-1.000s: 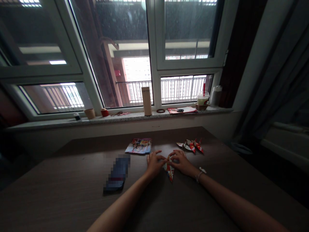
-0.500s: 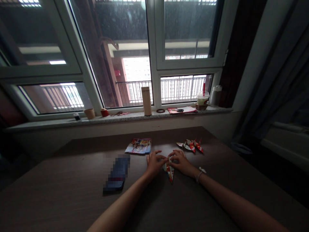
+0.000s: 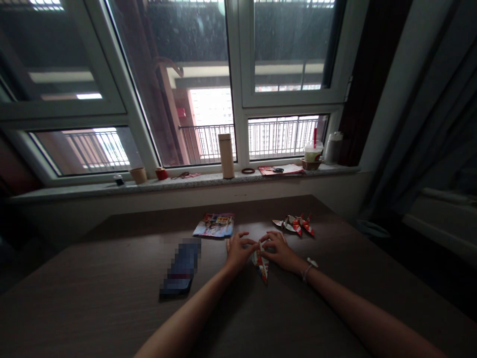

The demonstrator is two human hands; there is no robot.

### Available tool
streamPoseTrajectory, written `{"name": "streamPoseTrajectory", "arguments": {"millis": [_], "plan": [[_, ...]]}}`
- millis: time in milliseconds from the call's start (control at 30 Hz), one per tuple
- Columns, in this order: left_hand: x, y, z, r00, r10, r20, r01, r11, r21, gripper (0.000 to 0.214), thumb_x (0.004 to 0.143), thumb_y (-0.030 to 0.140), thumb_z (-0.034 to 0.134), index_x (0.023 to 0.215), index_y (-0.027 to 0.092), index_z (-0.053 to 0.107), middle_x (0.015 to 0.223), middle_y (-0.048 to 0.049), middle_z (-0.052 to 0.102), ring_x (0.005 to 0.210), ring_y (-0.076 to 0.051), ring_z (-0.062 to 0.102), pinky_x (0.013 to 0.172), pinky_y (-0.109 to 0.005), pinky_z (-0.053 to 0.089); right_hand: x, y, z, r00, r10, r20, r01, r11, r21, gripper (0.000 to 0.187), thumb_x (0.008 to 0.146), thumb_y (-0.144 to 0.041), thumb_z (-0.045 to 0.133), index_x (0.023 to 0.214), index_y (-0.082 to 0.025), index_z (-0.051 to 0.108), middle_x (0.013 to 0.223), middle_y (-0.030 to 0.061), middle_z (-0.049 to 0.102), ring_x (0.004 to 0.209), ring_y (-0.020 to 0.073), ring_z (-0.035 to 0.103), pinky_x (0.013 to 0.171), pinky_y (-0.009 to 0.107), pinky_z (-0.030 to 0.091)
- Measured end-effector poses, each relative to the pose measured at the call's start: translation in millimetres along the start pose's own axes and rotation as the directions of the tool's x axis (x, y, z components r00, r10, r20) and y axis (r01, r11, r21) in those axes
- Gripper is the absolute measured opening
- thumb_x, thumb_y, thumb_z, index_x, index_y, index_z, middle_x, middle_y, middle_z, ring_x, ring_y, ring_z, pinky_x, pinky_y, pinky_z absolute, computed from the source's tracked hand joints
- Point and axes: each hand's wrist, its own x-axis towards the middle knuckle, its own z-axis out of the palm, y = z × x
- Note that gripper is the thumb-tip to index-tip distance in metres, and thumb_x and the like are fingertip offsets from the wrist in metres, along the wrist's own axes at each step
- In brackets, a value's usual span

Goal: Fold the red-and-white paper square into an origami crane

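Between my two hands lies a folded piece of patterned paper (image 3: pixel 262 269), red, white and multicoloured, with its narrow tip pointing toward me. My left hand (image 3: pixel 239 249) pinches its far end from the left, fingers bent. From the right, my right hand (image 3: pixel 278 247) grips the same end with thumb and fingers; a bracelet circles that wrist. The fingertips of both hands meet at the paper and hide its upper part. Beyond my right hand sit several folded paper cranes (image 3: pixel 298 225) in red and white. A colourful stack of paper (image 3: pixel 215 225) rests past my left hand.
A pixelated dark phone-like object (image 3: pixel 182 268) lies left of my left forearm on the brown table (image 3: pixel 93 278). Along the windowsill (image 3: pixel 201 181) stand a beige bottle (image 3: pixel 225 156), a paper cup (image 3: pixel 138 175), a lidded drink cup (image 3: pixel 313 150) and scissors (image 3: pixel 276 170) on papers.
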Motion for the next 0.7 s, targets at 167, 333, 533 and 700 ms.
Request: {"name": "streamPoseTrajectory", "arguments": {"millis": [167,333,533,700], "plan": [[-0.8,2.7,0.1,1.000,-0.013,-0.023,0.013,1.000,-0.005,0.013,0.077,0.039,0.071,0.078,0.028,0.077,0.125,-0.0050,0.063,0.123,-0.027,0.052,0.112,-0.050,0.027,-0.1,-1.4,-0.1,1.000,-0.004,0.007,0.004,1.000,0.003,0.016,0.084,-0.041,0.066,0.091,-0.029,0.074,0.122,0.0035,0.062,0.132,0.0284,0.034,0.117,0.053,0.015],[-0.1,2.7,1.3,0.999,-0.042,-0.018,0.042,0.999,-0.010,0.015,0.077,0.041,0.069,0.079,0.028,0.077,0.125,-0.0048,0.063,0.123,-0.026,0.051,0.114,-0.050,0.024,0.1,-0.9,1.1,1.000,-0.005,0.004,0.005,1.000,-0.001,0.017,0.084,-0.042,0.066,0.090,-0.029,0.074,0.123,0.0035,0.062,0.132,0.0283,0.034,0.117,0.053,0.016],[0.1,1.4,1.8,0.999,-0.030,-0.038,0.029,0.999,-0.013,0.013,0.078,0.038,0.069,0.082,0.027,0.076,0.129,-0.0052,0.061,0.125,-0.026,0.049,0.114,-0.051,0.024,0.0,-1.6,1.3,1.000,0.010,0.017,-0.009,1.000,-0.015,0.014,0.082,-0.038,0.069,0.089,-0.028,0.075,0.124,0.0037,0.061,0.133,0.0292,0.033,0.117,0.054,0.013],[-0.1,1.9,2.3,0.998,-0.042,-0.048,0.041,0.999,-0.021,0.013,0.079,0.036,0.067,0.083,0.028,0.076,0.128,-0.0039,0.062,0.124,-0.026,0.050,0.114,-0.050,0.025,0.6,-0.8,1.3,1.000,-0.012,0.013,0.012,1.000,-0.004,0.018,0.084,-0.043,0.066,0.091,-0.030,0.075,0.122,0.0034,0.062,0.132,0.0294,0.034,0.116,0.054,0.017]]}}
